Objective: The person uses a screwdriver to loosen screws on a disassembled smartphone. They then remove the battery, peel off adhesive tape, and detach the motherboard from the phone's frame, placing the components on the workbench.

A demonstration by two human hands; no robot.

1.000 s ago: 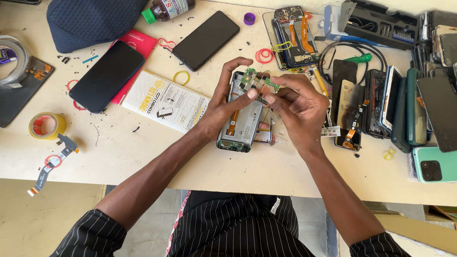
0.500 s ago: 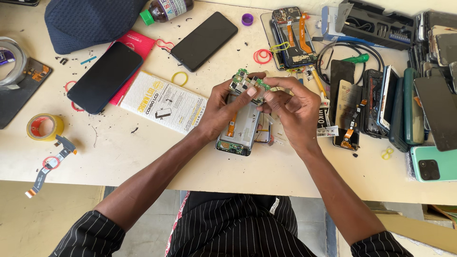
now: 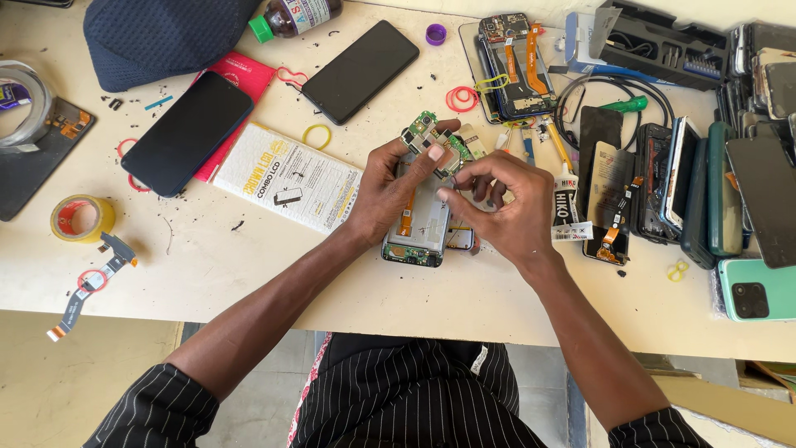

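Opened phone (image 3: 419,224), green circuit board (image 3: 429,137) lifted

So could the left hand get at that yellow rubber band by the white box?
Probably yes. The yellow rubber band lies bare on the table, close beside the left hand, with nothing between them. That hand would first have to let go of the green circuit board.

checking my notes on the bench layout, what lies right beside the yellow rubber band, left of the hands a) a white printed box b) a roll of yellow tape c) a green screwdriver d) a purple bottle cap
a: the yellow rubber band lies at the upper edge of the white printed box, just left of the left hand, while the roll of yellow tape sits far off near the table's left edge.
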